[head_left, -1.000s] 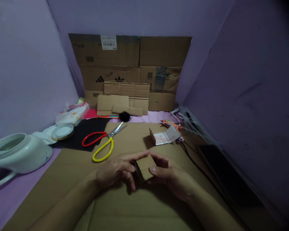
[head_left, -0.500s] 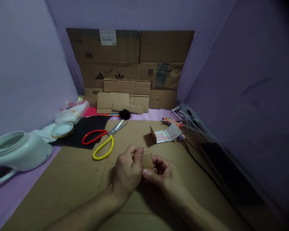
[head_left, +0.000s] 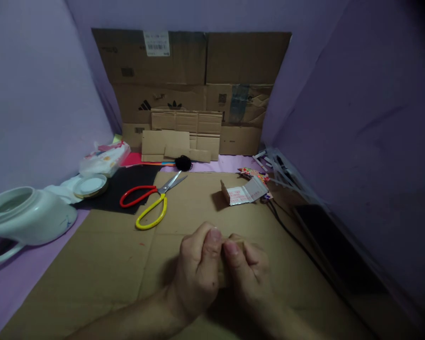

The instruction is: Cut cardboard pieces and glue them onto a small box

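Both hands meet over the cardboard sheet at the lower middle. My left hand (head_left: 200, 271) is closed, thumb on top, round one side of a small brown cardboard piece (head_left: 225, 275). On its other side my right hand (head_left: 250, 269) pinches it with thumb and bent fingers. The two thumbs almost touch, and most of the piece is hidden by the hands. Beyond them, to the left, lie open scissors (head_left: 160, 191) with one red and one yellow handle. A folded silver-grey and brown scrap (head_left: 246, 191) rests beyond the right hand.
A white teapot (head_left: 38, 215) and a round lid (head_left: 90, 185) stand at the left. Black yarn (head_left: 183, 163) lies before upright cardboard pieces (head_left: 166, 141). To the right are a dark flat panel (head_left: 335, 248) and a black cable (head_left: 301, 238).
The hands are lower in view and closer together. The right fingers have closed over the piece, which showed more before. The background has shifted slightly upward.
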{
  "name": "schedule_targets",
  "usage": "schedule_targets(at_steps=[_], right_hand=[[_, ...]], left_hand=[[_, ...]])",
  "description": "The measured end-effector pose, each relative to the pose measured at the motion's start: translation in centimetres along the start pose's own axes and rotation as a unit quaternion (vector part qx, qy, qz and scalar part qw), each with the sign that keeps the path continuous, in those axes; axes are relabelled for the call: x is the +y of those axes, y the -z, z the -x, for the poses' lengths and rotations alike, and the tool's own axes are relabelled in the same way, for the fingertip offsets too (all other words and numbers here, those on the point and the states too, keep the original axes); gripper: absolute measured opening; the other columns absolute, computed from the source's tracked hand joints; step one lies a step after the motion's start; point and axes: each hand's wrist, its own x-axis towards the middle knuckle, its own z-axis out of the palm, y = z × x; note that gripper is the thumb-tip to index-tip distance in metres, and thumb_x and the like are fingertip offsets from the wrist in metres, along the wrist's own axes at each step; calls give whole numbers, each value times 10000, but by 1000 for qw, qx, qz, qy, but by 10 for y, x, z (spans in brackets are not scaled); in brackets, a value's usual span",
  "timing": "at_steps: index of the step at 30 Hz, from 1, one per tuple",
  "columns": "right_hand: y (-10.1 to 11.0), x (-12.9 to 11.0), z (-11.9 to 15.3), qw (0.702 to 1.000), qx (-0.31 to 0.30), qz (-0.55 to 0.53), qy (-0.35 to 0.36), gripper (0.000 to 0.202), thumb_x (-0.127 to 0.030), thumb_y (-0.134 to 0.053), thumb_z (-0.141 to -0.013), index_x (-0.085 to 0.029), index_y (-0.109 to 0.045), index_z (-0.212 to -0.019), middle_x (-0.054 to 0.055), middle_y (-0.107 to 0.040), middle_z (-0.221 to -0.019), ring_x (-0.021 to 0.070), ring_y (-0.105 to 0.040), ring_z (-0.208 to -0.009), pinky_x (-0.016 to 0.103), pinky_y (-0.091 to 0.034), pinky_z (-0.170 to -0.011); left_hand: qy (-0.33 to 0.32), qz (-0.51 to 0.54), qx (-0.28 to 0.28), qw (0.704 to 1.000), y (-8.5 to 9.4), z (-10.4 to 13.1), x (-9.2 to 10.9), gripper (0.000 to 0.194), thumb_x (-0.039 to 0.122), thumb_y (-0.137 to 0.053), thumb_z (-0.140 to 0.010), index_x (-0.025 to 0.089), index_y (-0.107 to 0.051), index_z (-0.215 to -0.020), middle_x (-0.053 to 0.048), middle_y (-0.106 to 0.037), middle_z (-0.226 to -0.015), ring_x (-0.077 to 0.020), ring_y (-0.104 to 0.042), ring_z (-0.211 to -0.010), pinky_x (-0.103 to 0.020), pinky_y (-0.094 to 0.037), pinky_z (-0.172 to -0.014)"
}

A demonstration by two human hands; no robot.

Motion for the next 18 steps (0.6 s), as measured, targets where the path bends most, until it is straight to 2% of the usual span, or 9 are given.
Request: schedule_targets(at_steps=[4,6,8,10,14,15,16,17,18], right_hand=[[5,8,-14,996,-3,9,-89,429,-524,-412,-861,-207,-419,-572,-38,-378,-533,114,-355,-500,238,-315,-473],[6,12,-19,993,-10,17,-114,449,-557,-384,-861,-205,-429,-586,-29,-406,-549,122,-371,-517,242,-320,-481],[4,13,-18,994,-7,13,-105,471,-580,-363,-861,-205,-429,-584,-26,-408,-558,123,-368,-522,246,-318,-485],[2,11,-16,994,19,0,-105,493,-613,-381,-835,-207,-420,-559,-29,-392,-548,121,-353,-513,251,-312,-482],[-1,10,-24,983,61,-30,-172,507,-661,-489,-734,-203,-446,-522,-27,-408,-504,118,-363,-481,247,-294,-438],[0,11,-27,979,56,-40,-191,503,-661,-487,-734,-198,-473,-538,-25,-421,-492,114,-364,-455,240,-278,-407],[3,12,-31,975,47,-52,-209,503,-659,-466,-748,-191,-506,-570,-27,-430,-478,107,-354,-416,231,-253,-371],[5,13,-33,972,37,-63,-224,507,-657,-438,-767,-184,-533,-609,-30,-436,-465,97,-335,-376,221,-224,-339],[8,14,-34,968,30,-76,-236,509,-654,-423,-777,-179,-552,-649,-35,-442,-458,87,-318,-344,210,-201,-315]], left_hand=[[73,-7,8,997,-1,-13,-12,310,352,-329,-892,219,-370,-616,33,-406,-590,-137,-392,-574,-253,-324,-549],[79,-15,14,997,-1,-17,-15,314,358,-339,-892,219,-364,-612,35,-394,-587,-140,-377,-581,-262,-315,-561],[70,-15,15,997,-1,-18,-15,322,371,-330,-898,218,-360,-616,43,-384,-585,-134,-373,-569,-260,-310,-561],[70,-6,6,998,-1,-19,-14,326,377,-328,-898,217,-360,-616,46,-384,-591,-129,-381,-564,-253,-315,-557],[92,13,-31,995,6,-29,-18,335,386,-368,-873,198,-413,-600,30,-414,-598,-129,-409,-570,-241,-338,-530],[91,19,-53,994,11,-32,-18,329,410,-387,-870,181,-491,-658,17,-467,-631,-130,-440,-574,-238,-360,-528],[89,27,-78,993,17,-33,-17,335,434,-382,-875,166,-569,-799,9,-508,-661,-126,-458,-548,-236,-373,-511],[90,41,-110,989,24,-33,-15,383,460,-371,-879,173,-571,-1036,6,-541,-696,-117,-457,-499,-231,-373,-474],[82,64,-168,980,30,-32,-13,456,455,-427,-861,200,-489,-1234,-18,-579,-815,-111,-487,-514,-228,-395,-478]])
